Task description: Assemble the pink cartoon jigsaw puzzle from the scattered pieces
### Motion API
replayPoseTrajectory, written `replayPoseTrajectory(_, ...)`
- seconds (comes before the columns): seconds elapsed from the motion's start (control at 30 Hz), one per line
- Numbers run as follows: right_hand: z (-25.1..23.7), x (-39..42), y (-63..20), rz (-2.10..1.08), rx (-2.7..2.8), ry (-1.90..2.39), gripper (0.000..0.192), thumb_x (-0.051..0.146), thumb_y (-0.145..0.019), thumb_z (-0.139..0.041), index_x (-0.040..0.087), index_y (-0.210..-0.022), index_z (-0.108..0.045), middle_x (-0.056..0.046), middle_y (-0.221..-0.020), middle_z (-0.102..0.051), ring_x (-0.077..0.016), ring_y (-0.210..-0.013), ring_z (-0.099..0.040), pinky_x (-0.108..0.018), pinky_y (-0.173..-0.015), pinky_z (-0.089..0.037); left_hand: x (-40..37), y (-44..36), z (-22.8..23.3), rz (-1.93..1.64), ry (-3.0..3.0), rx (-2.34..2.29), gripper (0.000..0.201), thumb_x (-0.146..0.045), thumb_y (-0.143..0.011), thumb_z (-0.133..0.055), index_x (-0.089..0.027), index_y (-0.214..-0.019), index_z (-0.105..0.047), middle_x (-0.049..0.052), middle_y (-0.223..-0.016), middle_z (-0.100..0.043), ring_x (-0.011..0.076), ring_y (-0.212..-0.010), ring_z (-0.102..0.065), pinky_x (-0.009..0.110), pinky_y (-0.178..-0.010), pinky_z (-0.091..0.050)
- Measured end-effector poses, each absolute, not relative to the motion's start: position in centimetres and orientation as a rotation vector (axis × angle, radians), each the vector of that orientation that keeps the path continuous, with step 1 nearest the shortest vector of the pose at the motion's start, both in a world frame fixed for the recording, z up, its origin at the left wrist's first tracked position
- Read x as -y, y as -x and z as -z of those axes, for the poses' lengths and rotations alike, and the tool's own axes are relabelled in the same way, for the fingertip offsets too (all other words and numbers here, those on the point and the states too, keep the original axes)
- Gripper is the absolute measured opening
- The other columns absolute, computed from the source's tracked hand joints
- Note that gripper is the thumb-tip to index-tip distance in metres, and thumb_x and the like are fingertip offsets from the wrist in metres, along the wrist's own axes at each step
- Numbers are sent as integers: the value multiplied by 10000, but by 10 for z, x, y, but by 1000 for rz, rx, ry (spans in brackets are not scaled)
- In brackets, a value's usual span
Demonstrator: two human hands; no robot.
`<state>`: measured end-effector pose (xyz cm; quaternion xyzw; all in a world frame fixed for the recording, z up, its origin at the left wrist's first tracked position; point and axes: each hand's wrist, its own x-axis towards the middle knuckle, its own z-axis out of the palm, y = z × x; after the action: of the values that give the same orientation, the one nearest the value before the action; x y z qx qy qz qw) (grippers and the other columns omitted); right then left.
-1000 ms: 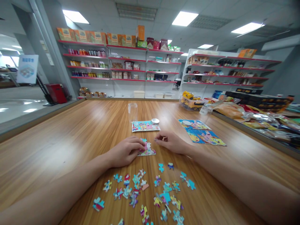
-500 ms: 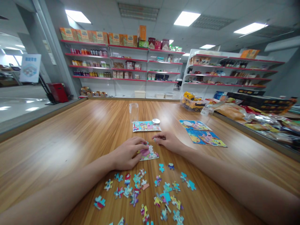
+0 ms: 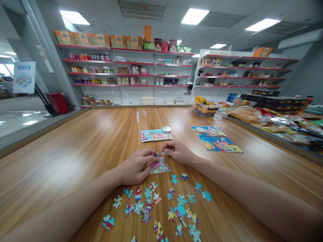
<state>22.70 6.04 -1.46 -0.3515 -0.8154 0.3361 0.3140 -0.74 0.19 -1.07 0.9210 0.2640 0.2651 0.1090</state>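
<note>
My left hand (image 3: 137, 166) lies over the left side of a partly joined jigsaw puzzle (image 3: 164, 167), fingers resting on top and thumb apart at its lower edge; it covers part of the pink picture. Beside the puzzle's upper right corner, my right hand (image 3: 179, 152) pinches a small light blue puzzle piece (image 3: 164, 153), mostly hidden by the fingertips. Many loose puzzle pieces (image 3: 181, 211) are scattered on the wooden table nearer to me. Beyond my hands lies a cartoon picture card (image 3: 153, 135), with a round white lid (image 3: 166, 129) on its right end.
A clear plastic jar (image 3: 141, 121) stands behind the card. To the right lie two blue cartoon sheets (image 3: 222, 144), one bearing another round lid (image 3: 200, 130). Farther back are a bin of yellow toys (image 3: 205, 108), a clear container (image 3: 220, 115) and packaged goods (image 3: 277, 121).
My right hand has moved slightly left and down, bringing the pinched piece closer to the puzzle's upper edge. My left hand stays on the puzzle. The view has shifted slightly.
</note>
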Motion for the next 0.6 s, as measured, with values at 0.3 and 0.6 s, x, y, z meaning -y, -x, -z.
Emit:
replayPoseTrajectory(0.3,12,-57,-226,-742,2233,902,152,130,-863,-534,147,-851,-684,-32,-777,-680,-156,-700,-578,-257,-639,-423,-4,10,15,-768,-2711,-785,336,-134,-928,-480,-182,-1231,-617,141,-1244,-526,261,-1189,-507,457,-1027,-461)
replayPoseTrajectory(0.6,13,-58,-226,-758,2255,846,160,122,-851,-539,147,-856,-697,-35,-789,-683,-155,-705,-582,-267,-649,-436,-5,9,15,-790,-2714,-779,331,-146,-941,-476,-192,-1236,-619,135,-1225,-551,255,-1166,-526,457,-1011,-475)
